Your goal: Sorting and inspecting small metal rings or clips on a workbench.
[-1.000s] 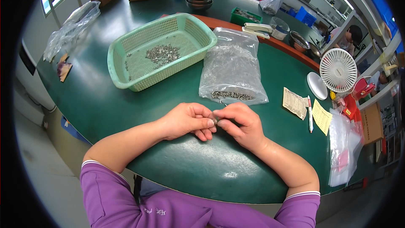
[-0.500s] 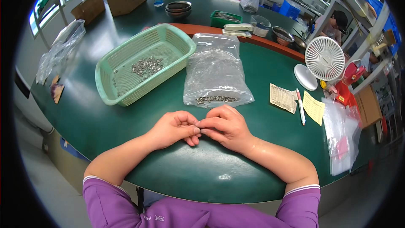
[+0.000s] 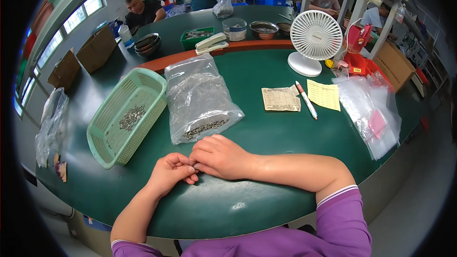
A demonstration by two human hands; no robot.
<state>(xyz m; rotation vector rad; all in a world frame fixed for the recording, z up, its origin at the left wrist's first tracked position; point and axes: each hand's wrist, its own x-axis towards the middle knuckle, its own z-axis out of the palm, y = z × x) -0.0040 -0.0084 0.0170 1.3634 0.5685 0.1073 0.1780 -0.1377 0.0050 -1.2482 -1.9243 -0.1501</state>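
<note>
Table: green, glossy; spread beneath and around both hands. Basket: pale green, perforated; set beyond the hands and to their left. Bag: clear plastic; laid flat just beyond the right hand, beside the basket. Bag pile: clear, loosely overlapped; placed well to the right of the hands. Fan: white, on a round base; stood far beyond the hands, to the right.

Right hand: curled, palm down; thumb and fingers are brought to the left hand's fingertips. Left hand: half curled, thumb and forefinger narrowed together; whether a part is held between the hands cannot be told. Slips, two, tan and yellow: laid beyond the hands, rightward. Pen: white and red; laid between the slips. Metal parts: small, silvery; gathered in the bag's near end, just beyond the right hand, and heaped in the basket.
</note>
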